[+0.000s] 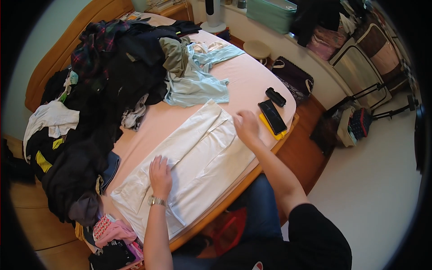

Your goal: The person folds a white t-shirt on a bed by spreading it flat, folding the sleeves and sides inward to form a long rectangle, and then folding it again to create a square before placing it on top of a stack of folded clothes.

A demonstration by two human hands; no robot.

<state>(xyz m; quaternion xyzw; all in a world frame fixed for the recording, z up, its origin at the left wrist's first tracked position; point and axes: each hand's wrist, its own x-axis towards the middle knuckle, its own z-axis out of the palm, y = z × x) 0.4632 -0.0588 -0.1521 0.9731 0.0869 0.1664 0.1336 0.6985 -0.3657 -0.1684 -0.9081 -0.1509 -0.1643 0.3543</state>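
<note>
A long white garment point(202, 155) lies spread over the near side of the bed, with folds along its length; whether it is trousers or a shirt I cannot tell. My left hand point(160, 175), with a metal watch on the wrist, rests flat on its left half, fingers stretched out. At the garment's far right end, the fingers of my right hand point(246, 126) are bent and closed on its edge. The fingertips there are partly hidden.
A large heap of dark clothes point(121, 63) covers the bed's left and far side, with a light blue garment point(198, 83) beside it. A black phone point(272, 116), a yellow item point(278, 134) and a black case point(276, 96) lie right. Pink clothes point(117, 231) lie lower left.
</note>
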